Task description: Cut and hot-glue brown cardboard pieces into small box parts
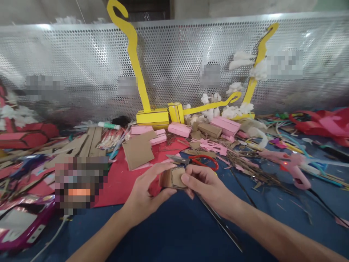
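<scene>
A small brown cardboard box (178, 177) is held between both hands over the blue table. My left hand (148, 187) grips its left side, thumb below and fingers above. My right hand (203, 182) pinches its right side, with the thumb on the front face. Just behind the box lie scissors (185, 160) with red-orange handles. A dark metal strip (220, 222) runs from under my right hand toward the front. Behind my left hand, a square cardboard piece (139, 152) rests on red paper (114, 189).
A pink glue gun (297, 167) lies at the right, its cord trailing forward. Yellow hook-shaped pieces on boxes (152, 117) stand by the perforated metal panel (174, 65). Pink boxes (225, 126) and scraps lie across the back. A purple object (40, 222) sits at left.
</scene>
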Demonstrator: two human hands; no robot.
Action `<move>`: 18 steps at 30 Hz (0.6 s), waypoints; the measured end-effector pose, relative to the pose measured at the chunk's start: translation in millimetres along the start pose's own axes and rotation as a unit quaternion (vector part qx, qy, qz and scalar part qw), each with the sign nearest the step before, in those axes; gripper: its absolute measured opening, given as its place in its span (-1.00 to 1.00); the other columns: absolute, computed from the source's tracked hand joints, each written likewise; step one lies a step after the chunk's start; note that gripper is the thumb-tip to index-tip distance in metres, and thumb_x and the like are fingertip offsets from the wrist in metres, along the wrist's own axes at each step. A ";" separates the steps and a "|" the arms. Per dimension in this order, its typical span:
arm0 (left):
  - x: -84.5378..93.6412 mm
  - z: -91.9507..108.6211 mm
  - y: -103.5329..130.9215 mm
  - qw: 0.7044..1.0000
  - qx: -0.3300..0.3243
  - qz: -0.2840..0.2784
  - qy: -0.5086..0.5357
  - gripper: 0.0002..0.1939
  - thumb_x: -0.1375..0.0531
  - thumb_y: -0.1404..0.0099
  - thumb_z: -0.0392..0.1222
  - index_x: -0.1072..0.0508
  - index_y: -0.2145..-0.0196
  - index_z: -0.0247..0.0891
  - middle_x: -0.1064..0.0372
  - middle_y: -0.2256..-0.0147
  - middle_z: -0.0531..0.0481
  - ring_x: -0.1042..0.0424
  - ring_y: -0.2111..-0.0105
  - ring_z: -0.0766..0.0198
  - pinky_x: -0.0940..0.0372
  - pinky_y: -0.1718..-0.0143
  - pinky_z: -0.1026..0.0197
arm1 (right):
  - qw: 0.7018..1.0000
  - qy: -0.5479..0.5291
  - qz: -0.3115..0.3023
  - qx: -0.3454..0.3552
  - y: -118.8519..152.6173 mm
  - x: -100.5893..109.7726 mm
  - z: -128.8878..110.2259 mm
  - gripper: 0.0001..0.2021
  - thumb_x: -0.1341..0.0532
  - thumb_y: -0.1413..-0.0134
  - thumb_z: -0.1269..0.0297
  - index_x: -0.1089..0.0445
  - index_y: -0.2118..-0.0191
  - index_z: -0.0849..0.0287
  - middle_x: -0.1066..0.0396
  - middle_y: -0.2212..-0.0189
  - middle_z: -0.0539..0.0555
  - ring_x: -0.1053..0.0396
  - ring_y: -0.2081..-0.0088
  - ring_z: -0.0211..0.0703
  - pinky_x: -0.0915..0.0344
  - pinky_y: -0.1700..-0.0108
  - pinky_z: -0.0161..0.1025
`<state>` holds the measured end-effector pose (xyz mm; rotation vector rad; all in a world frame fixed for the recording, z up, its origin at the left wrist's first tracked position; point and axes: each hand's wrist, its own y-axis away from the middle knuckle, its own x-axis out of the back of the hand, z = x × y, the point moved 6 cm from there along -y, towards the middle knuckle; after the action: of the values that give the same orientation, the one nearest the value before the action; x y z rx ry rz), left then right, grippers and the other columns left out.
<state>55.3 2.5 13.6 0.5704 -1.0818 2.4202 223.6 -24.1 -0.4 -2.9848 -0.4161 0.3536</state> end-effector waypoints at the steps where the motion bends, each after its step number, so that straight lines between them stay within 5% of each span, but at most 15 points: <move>1: 1.4 0.2 0.4 1.000 -0.006 0.011 0.012 -0.48 -0.33 -0.32 -0.23 -0.37 -0.20 -0.05 -0.48 -0.12 -0.09 -0.46 -0.13 0.12 -0.32 -0.21 0.09 | 1.000 0.007 0.000 0.000 0.3 0.1 -1.2 -0.59 -0.35 -0.20 -0.02 -0.29 0.43 0.18 -0.28 0.59 -0.10 -0.19 0.55 -0.38 -0.13 0.43 -0.34; 18: 9.1 13.6 -2.4 0.998 -0.029 0.034 0.039 -0.50 -0.39 -0.25 -0.29 -0.45 -0.12 -0.09 -0.52 -0.02 -0.08 -0.47 -0.06 0.15 -0.36 -0.15 0.10 | 0.997 0.079 -0.009 0.008 1.4 -4.8 -6.5 -0.58 -0.33 -0.19 -0.08 -0.30 0.44 0.16 -0.28 0.59 -0.08 -0.21 0.53 -0.34 -0.13 0.42 -0.30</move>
<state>51.7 -4.5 28.1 0.4247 -1.1511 2.4386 221.0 -27.2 6.7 -2.9636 -0.4215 0.1178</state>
